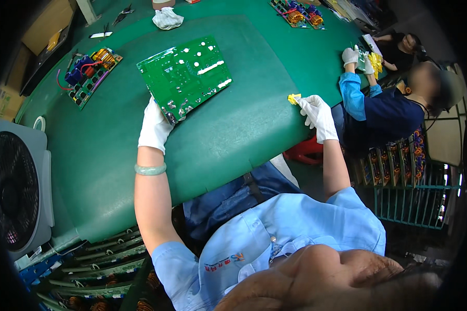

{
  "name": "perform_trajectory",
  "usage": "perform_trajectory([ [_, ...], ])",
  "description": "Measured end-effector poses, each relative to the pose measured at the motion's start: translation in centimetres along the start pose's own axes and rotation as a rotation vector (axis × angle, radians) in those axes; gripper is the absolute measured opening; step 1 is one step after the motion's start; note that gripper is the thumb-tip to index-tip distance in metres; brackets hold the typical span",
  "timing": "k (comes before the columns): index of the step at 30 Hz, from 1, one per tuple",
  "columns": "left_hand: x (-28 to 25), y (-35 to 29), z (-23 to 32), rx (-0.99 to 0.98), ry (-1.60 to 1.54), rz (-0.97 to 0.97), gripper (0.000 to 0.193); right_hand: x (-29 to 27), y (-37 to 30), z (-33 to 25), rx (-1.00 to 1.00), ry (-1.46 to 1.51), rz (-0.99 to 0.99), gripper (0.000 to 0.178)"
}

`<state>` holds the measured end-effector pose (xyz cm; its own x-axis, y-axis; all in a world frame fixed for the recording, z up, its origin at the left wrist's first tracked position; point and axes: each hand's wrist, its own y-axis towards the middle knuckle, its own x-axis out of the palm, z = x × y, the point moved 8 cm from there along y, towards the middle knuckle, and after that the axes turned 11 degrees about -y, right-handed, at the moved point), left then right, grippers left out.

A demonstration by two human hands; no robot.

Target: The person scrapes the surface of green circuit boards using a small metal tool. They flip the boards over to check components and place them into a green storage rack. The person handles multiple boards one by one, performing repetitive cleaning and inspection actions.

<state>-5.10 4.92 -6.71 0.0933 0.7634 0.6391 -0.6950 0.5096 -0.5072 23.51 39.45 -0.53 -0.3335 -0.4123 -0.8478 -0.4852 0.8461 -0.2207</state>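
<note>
A green circuit board (184, 72) was held by the white-gloved left hand (154, 127), gripped at its lower-left corner, in the upper middle of the frame. The board was tilted above the counter (233, 150), its soldered face, marked with white patches, turned into view; the fingers behind it were hidden. A small yellow piece (292, 98) was pinched between thumb and fingers of the white-gloved right hand (319, 118), right of centre, near the counter's edge; its material could not be told. The two hands were held well apart.

A component-laden board (92, 75) with coils was seen on the counter at upper left, and a white crumpled cloth (167, 18) at top centre. Two similar boards (297, 14) were placed side by side at upper right. A grey box fan (18, 186) was noted at the left edge. At right, a co-worker (386, 116) in gloves and blue sleeves was seated by the counter.
</note>
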Motion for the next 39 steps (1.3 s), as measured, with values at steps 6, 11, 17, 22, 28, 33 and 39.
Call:
perform_trajectory([
  [6, -0.1, 0.1, 0.1, 0.017, 0.008, -0.037, 0.041, 0.0, 0.3, -0.5, -0.038, -0.101, -0.045, 0.045],
  [11, 0.1, -0.1, 0.1, 0.029, 0.007, -0.066, 0.042, -0.1, 1.0, -0.7, 0.001, -0.188, -0.127, 0.041],
  [17, 0.3, -0.1, -0.1, -0.001, 0.02, -0.028, 0.043, -0.7, 1.0, -0.7, -0.057, -0.2, -0.174, 0.036],
  [22, 0.8, -0.8, 0.2, 0.068, -0.057, -0.041, 0.04, -1.3, -0.1, -2.4, -0.118, -0.028, -0.162, 0.046],
  [28, 0.8, -1.9, 0.7, 0.068, -0.274, -0.033, 0.043, 3.4, -1.1, -12.3, -0.474, 0.579, -0.231, 0.042],
  [33, 2.7, -1.3, 2.3, 0.0, -0.555, -0.558, 0.05, 6.4, 0.6, -21.1, -0.636, 1.099, -0.19, 0.03],
  [39, 3.1, -2.0, 2.8, 0.14, -0.334, -0.384, 0.057, 11.7, 3.9, -22.4, -0.55, 1.056, -0.175, 0.035],
])
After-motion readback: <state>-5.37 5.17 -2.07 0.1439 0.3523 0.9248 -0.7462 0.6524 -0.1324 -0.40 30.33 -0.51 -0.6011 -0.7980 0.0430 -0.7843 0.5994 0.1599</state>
